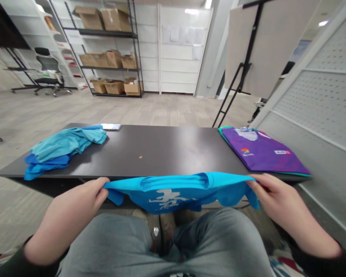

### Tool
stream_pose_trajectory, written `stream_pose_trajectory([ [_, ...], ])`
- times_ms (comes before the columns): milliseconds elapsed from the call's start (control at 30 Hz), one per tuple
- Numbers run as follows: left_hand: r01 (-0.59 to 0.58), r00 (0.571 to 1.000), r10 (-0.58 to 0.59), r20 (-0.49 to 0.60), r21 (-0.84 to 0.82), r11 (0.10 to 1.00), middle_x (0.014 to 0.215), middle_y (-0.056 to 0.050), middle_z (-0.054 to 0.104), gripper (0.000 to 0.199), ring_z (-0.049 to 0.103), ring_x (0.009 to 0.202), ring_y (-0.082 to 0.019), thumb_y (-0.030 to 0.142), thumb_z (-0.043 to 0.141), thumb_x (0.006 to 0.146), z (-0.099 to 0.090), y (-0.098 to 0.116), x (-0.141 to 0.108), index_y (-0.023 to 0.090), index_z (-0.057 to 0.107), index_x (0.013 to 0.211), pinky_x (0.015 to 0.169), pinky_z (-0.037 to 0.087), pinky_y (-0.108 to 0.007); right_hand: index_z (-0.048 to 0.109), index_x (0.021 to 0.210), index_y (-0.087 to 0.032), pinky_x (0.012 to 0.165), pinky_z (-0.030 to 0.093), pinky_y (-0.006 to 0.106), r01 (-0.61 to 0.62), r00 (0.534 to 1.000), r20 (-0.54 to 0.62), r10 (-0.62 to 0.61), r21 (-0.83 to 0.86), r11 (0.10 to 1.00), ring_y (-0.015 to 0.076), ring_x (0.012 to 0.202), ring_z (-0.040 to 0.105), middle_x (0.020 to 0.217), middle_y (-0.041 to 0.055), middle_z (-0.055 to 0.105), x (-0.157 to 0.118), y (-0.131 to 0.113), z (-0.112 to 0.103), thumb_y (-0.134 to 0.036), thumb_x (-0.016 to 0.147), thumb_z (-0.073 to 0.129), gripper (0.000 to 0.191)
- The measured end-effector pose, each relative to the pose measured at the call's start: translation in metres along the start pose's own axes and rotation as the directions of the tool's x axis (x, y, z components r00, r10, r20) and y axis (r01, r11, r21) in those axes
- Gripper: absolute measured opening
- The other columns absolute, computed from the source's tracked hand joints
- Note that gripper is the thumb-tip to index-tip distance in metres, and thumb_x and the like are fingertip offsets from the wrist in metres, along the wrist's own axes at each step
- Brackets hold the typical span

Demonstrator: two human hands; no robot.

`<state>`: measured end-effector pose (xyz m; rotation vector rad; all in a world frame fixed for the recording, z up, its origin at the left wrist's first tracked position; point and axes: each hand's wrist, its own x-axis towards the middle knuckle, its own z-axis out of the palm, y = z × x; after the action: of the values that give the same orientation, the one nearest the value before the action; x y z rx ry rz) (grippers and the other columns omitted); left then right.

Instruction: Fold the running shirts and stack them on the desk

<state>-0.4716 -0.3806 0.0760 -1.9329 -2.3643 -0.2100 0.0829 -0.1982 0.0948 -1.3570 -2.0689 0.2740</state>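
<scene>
A bright blue T-shirt (pixel 175 192) with a white print is stretched between my two hands, above my knees and in front of the table's near edge. My left hand (pixel 77 204) pinches one shoulder of it, and my right hand (pixel 282 200) pinches the other. The collar lies along the top between them, while the body hangs down in folds. On the table's left end is a loose heap of teal and blue shirts (pixel 66 144). A stack of flat folded shirts, purple on top (pixel 265 152), lies at the right end.
The dark table (pixel 167 150) spans the view before my knees. A flat, pale object (pixel 111 126) lies at its far edge, and a tiny bit (pixel 141 157) rests mid-table. A perforated white panel (pixel 320 92) stands close on the right. Shelves with cardboard boxes (pixel 113 86) stand behind.
</scene>
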Motion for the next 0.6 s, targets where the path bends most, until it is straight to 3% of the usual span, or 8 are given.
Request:
stream_pose_trajectory([
  [100,0.256,0.966,-0.232,0.114,-0.295,0.921,0.088,-0.008,0.082,0.047,0.076,0.071,-0.031,0.058,0.051,0.106,0.018,0.003,-0.022,0.027,0.078,0.129,0.064,0.054,-0.037,0.082,0.099,-0.025,0.061,0.059,0.035,-0.202,0.979,0.057,0.194,0.189,0.961,0.0272,0.074,0.074,0.084,0.0082,0.08,-0.023,0.002,0.003,-0.076,0.096,0.073,0.052],
  [200,0.385,0.919,-0.295,0.261,-0.753,0.534,0.08,-0.006,0.081,0.06,0.072,0.057,-0.027,0.076,0.056,0.101,0.032,0.02,-0.039,0.024,0.075,0.123,0.053,0.053,-0.035,0.066,0.078,-0.024,0.037,0.037,0.027,-0.458,0.888,0.224,0.402,0.506,0.73,0.0157,0.04,0.048,0.053,-0.0008,0.057,-0.042,-0.006,0.017,-0.073,0.099,0.072,0.053],
  [233,0.375,0.907,-0.333,0.258,-0.854,0.361,0.086,-0.008,0.083,0.061,0.075,0.06,-0.028,0.079,0.058,0.1,0.035,0.028,-0.042,0.024,0.072,0.121,0.055,0.056,-0.035,0.062,0.076,-0.025,0.035,0.034,0.026,-0.485,0.869,0.247,0.429,0.594,0.642,0.0146,0.037,0.045,0.052,-0.0014,0.056,-0.046,-0.01,0.023,-0.071,0.1,0.072,0.053],
  [300,0.274,0.865,-0.46,0.202,-0.957,0.095,0.103,-0.01,0.087,0.056,0.083,0.076,-0.03,0.078,0.064,0.099,0.039,0.043,-0.043,0.024,0.067,0.114,0.066,0.065,-0.038,0.065,0.082,-0.025,0.038,0.045,0.028,-0.423,0.885,0.21,0.415,0.737,0.528,0.0189,0.042,0.059,0.062,0.003,0.069,-0.051,-0.02,0.037,-0.069,0.099,0.075,0.049],
  [367,0.201,0.851,-0.496,0.173,-0.98,0.002,0.107,-0.012,0.087,0.052,0.085,0.085,-0.031,0.076,0.065,0.101,0.044,0.06,-0.04,0.023,0.064,0.106,0.076,0.068,-0.042,0.072,0.096,-0.026,0.048,0.06,0.035,-0.315,0.926,0.144,0.348,0.804,0.505,0.0274,0.06,0.077,0.078,0.0084,0.081,-0.053,-0.03,0.047,-0.068,0.099,0.076,0.042],
  [467,0.297,0.948,-0.159,0.275,-0.945,0.137,0.103,-0.013,0.086,0.051,0.084,0.086,-0.03,0.071,0.062,0.104,0.063,0.09,-0.033,0.021,0.071,0.113,0.08,0.068,-0.043,0.079,0.108,-0.026,0.063,0.07,0.04,-0.194,0.975,0.079,0.205,0.751,0.631,0.029,0.07,0.081,0.085,0.0091,0.084,-0.054,-0.045,0.052,-0.061,0.104,0.074,0.036],
  [500,0.32,0.943,0.012,0.333,-0.915,0.245,0.106,-0.014,0.086,0.05,0.084,0.091,-0.03,0.066,0.063,0.105,0.072,0.103,-0.033,0.02,0.073,0.122,0.085,0.068,-0.043,0.081,0.11,-0.026,0.065,0.07,0.039,-0.15,0.986,0.056,0.155,0.706,0.693,0.0276,0.07,0.081,0.086,0.0084,0.084,-0.054,-0.049,0.05,-0.059,0.105,0.074,0.034],
  [600,0.175,0.814,0.373,0.444,-0.801,0.573,0.142,-0.016,0.079,0.063,0.079,0.124,-0.032,0.047,0.071,0.099,0.105,0.147,-0.042,0.023,0.066,0.157,0.112,0.062,-0.046,0.086,0.114,-0.028,0.074,0.071,0.037,-0.016,0.999,-0.027,0.039,0.57,0.822,0.0259,0.078,0.082,0.1,0.0087,0.086,-0.059,-0.061,0.039,-0.053,0.107,0.073,0.029],
])
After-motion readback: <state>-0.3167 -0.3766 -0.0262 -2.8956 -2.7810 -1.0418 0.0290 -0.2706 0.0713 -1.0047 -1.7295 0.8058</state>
